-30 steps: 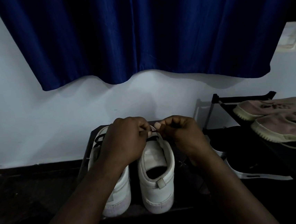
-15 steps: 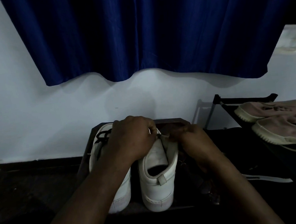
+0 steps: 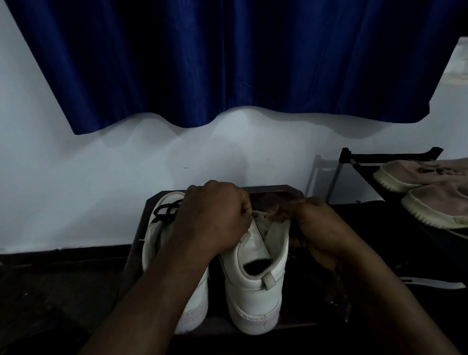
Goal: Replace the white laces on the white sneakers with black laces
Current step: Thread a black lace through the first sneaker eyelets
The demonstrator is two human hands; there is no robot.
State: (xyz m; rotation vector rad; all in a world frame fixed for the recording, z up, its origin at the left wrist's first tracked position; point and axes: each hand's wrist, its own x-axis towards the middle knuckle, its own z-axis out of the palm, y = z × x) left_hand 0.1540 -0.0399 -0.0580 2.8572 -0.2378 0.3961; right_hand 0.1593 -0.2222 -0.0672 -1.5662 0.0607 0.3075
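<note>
Two white sneakers stand heel-toward-me on a small dark stand. The left sneaker shows black laces near its toe. The right sneaker is tilted up at the front. My left hand is curled over its tongue area, fingers pinching at the lace there. My right hand grips the right side of the same shoe's upper, fingers curled at the eyelets. The lace between the hands is mostly hidden; its colour is unclear.
A blue curtain hangs on the white wall behind. To the right stands a black shoe rack carrying a pair of beige sneakers. A dark shoe with a white stripe lies lower right. The floor around is dark.
Both hands have dropped lower onto the right sneaker, and its front has tipped upward. The right hand moved down to the shoe's side.
</note>
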